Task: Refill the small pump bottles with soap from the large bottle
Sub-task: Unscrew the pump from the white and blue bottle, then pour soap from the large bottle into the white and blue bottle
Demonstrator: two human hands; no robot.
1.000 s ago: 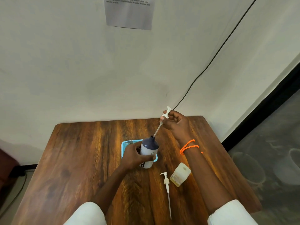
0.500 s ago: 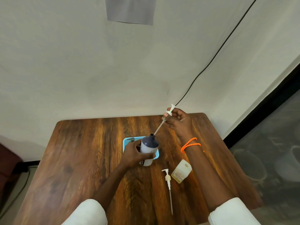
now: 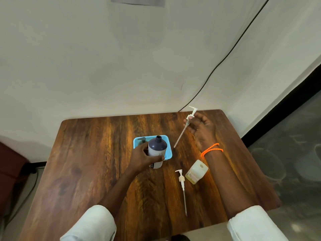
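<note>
Gripping the large bottle [image 3: 157, 152] round its body, the left hand [image 3: 142, 158] steadies it upright at the front edge of a blue tray [image 3: 169, 154]; its neck is open. The right hand [image 3: 199, 127] pinches the withdrawn pump [image 3: 188, 121] by its collar, tube hanging clear. The bottle probably handles as heavy and soap-slick, so a mid-body hold suits it. A small bottle [image 3: 196, 172] and second pump [image 3: 182, 184] lie near on the table [image 3: 86, 162]; nothing blocks pouring.
</note>
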